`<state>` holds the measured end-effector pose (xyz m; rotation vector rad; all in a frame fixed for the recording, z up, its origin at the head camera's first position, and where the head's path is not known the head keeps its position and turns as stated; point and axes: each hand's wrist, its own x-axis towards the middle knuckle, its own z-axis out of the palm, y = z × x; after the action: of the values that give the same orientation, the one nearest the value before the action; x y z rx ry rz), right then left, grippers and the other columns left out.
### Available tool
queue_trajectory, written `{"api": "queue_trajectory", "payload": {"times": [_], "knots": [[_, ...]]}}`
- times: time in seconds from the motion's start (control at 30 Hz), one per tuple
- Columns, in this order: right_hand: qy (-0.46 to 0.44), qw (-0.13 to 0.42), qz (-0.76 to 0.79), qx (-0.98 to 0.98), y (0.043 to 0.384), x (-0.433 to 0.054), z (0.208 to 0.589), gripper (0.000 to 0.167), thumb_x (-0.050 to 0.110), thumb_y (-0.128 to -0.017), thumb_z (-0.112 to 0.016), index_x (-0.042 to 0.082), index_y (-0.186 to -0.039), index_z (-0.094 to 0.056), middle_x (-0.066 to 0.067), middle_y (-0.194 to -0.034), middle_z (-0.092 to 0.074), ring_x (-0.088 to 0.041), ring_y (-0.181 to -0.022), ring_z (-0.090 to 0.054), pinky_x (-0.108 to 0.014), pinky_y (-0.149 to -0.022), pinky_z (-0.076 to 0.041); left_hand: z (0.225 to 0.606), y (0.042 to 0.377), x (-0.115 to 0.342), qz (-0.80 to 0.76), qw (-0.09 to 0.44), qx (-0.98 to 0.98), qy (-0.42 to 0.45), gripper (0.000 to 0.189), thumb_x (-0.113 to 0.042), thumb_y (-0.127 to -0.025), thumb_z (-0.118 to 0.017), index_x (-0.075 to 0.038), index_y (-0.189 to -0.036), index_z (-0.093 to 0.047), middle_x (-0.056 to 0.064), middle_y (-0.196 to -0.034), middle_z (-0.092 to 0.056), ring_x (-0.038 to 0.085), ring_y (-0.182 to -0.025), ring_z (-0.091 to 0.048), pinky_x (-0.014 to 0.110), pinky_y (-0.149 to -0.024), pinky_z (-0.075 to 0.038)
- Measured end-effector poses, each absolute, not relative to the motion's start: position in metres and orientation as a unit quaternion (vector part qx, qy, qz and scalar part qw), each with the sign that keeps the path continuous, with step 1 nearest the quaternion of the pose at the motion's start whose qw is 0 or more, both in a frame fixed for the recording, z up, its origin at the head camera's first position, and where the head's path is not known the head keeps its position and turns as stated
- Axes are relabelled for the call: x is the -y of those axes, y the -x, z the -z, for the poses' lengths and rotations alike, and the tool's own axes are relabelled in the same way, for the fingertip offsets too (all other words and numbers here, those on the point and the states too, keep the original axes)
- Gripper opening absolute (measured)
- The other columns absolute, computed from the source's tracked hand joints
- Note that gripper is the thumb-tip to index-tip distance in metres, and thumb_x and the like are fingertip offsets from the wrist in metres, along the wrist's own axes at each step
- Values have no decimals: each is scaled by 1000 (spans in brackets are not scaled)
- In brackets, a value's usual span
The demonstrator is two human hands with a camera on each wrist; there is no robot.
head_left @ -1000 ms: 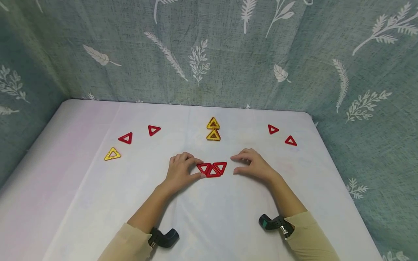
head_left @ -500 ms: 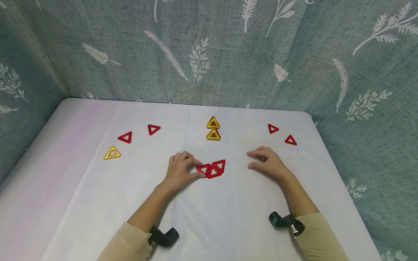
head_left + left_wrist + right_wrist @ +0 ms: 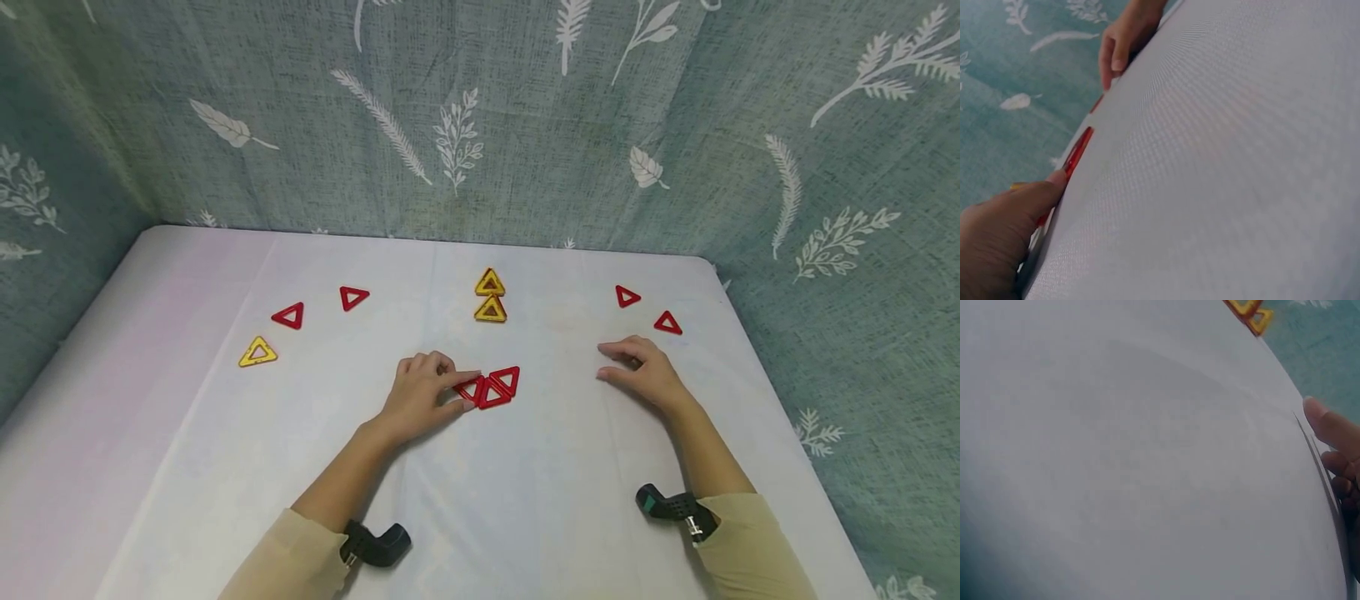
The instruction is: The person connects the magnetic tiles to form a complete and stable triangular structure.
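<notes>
i have the left hand (image 3: 422, 390) pinching the leftmost of 3 touching red triangles (image 3: 495, 404), mid-frame; right hand (image 3: 651, 377) relaxed, holding nothing. reads as row-building; next move probably calls for fetching a loose red triangle (image 3: 667, 330), upper right.

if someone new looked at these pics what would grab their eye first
Probably the three red triangles side by side on the white table, with the left hand pinching the leftmost one. Just beyond them lie two yellow triangles, one behind the other. Behind the table hangs a green cloth with white leaf patterns.
</notes>
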<state>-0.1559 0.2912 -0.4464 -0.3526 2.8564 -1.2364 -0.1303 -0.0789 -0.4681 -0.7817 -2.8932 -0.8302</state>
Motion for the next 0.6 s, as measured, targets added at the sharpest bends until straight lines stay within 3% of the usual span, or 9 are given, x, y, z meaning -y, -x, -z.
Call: {"api": "queue_trajectory", "payload": {"times": [0.27,0.47,0.6], "knots": [[64,4,391,-918,158,-315,454,50,31,-80,-76,9,-123,-62,-10,-113,-60,-16,-104,-52,-11,-87,-36,470,130,79,287,20,926,244,44,-40,-78,-74,-27,-120,-67,-2,-100,-50,16,-97,-43,42,-90,-30],[-7,-55,385,-921,158,-328,461,54,37,-82,-73,12,-128,-59,-8,-114,-57,-8,-100,-48,-6,-85,-34,469,129,79,302,26,924,232,44,-40,-75,-77,-25,-116,-69,-1,-99,-50,16,-97,-44,41,-90,-31],[-55,-99,401,-909,161,-334,463,55,36,-83,-72,10,-130,-58,-10,-111,-53,-9,-98,-46,-6,-83,-34,469,129,80,303,28,924,230,44,-40,-75,-77,-25,-115,-70,-2,-98,-50,16,-95,-44,41,-90,-30]]}}
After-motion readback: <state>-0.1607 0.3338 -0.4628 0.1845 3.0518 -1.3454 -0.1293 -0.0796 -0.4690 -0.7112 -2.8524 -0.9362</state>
